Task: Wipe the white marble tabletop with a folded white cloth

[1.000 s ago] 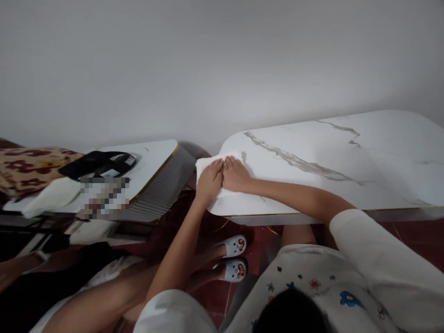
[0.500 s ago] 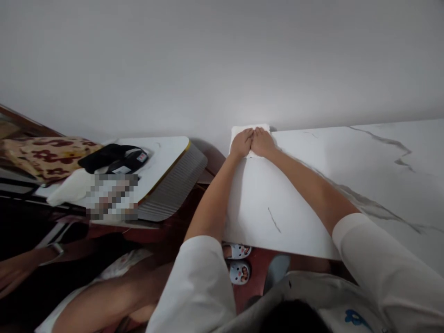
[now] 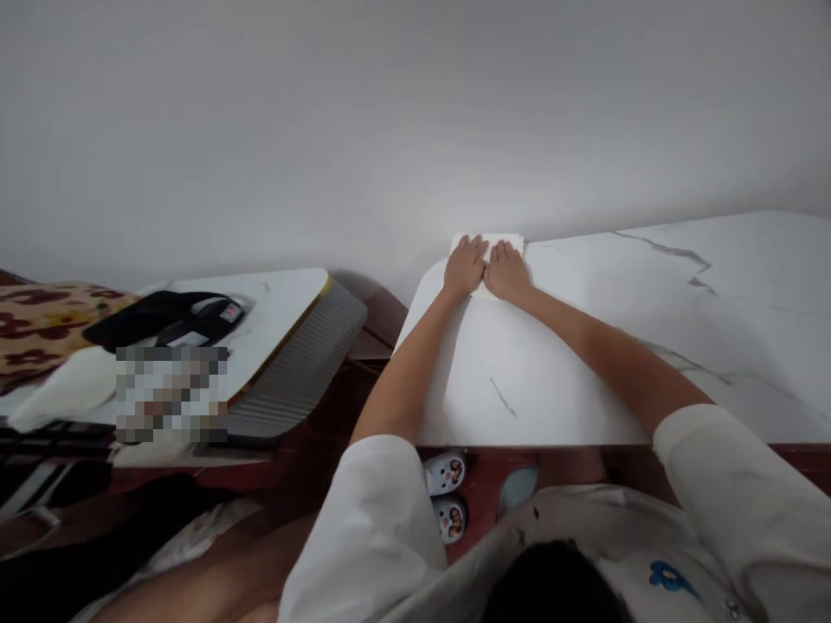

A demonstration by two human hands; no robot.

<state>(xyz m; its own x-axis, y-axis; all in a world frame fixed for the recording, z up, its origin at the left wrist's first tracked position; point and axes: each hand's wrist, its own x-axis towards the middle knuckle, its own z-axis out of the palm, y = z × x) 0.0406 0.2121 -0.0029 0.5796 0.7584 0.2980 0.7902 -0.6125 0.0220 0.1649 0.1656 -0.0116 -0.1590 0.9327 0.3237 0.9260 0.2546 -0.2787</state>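
A folded white cloth [image 3: 499,240] lies flat at the far left part of the white marble-patterned table [image 3: 558,363], beside the wall. My left hand [image 3: 466,266] rests flat on its left half, with the fingers stretched and slightly apart. On the right half lies my right hand [image 3: 507,270], palm down, its fingers stretched out toward the wall. The two hands touch or nearly touch near the thumbs. Both arms reach forward over the table top. The cloth's middle is hidden under the hands.
A second white table [image 3: 286,298] stands to the left across a gap, holding a black strapped item [image 3: 195,322], a white cloth [image 3: 71,389] and a flowered fabric [image 3: 58,324]. Another person's legs [image 3: 221,562] are at lower left. The plain wall [image 3: 415,112] rises behind.
Both hands and the white cloth have shifted to the right along the table's far edge. My left fingers are spread a little more. The view has also turned slightly right.
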